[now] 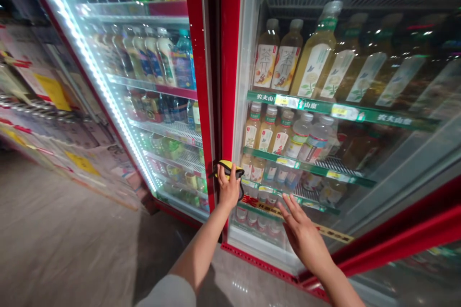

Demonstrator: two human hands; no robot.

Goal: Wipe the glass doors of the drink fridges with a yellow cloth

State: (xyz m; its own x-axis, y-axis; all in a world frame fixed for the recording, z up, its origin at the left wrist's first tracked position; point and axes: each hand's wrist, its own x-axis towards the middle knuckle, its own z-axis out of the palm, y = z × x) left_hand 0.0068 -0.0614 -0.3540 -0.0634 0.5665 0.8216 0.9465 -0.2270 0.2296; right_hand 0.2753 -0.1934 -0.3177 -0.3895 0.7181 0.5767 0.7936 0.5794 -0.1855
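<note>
My left hand reaches forward to the red frame at the left edge of the right-hand drinks fridge. Its fingers press over a small yellow item with black edging, soft-looking like a cloth or pad, against that frame; its exact kind is unclear. Lower and to the right, my right hand is held with fingers stretched out in front of the fridge's glass door. Nothing shows in it, and whether the fingertips touch the glass I cannot tell. Behind the glass stand rows of bottles on green-edged shelves.
To the left is another lit drinks fridge with a red frame and several shelves of bottles and cans. Stacked packages line the far left. Grey floor lies below. A red frame bar slants across the lower right.
</note>
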